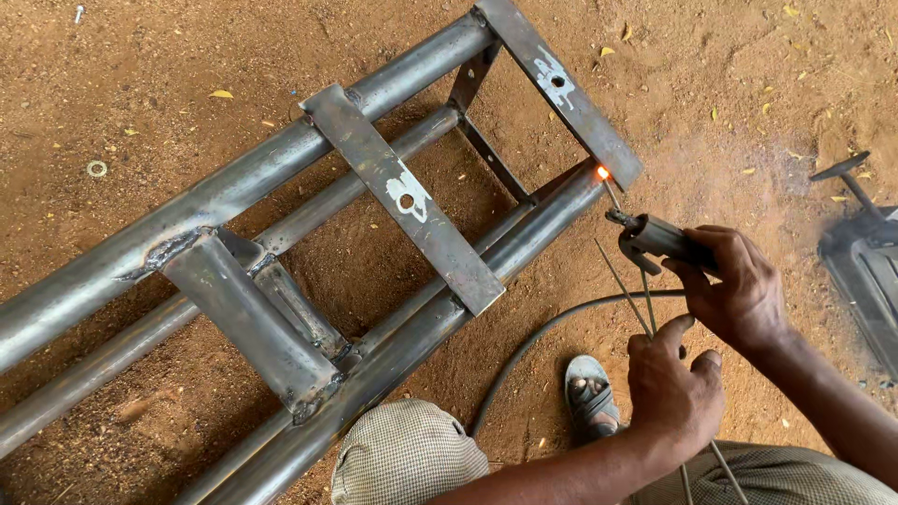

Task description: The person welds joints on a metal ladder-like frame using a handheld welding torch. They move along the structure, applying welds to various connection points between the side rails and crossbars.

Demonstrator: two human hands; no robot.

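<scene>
At right of centre the right hand (739,285) is closed around the welding holder (659,238), its rod (610,192) angled up so the tip meets the joint where a flat bar (561,89) crosses the pipe frame (234,187) — a spark (603,172) glows there. Lower down, the left hand (673,388) pinches spare rods (645,309), kept ready beside the cable (543,332).
</scene>
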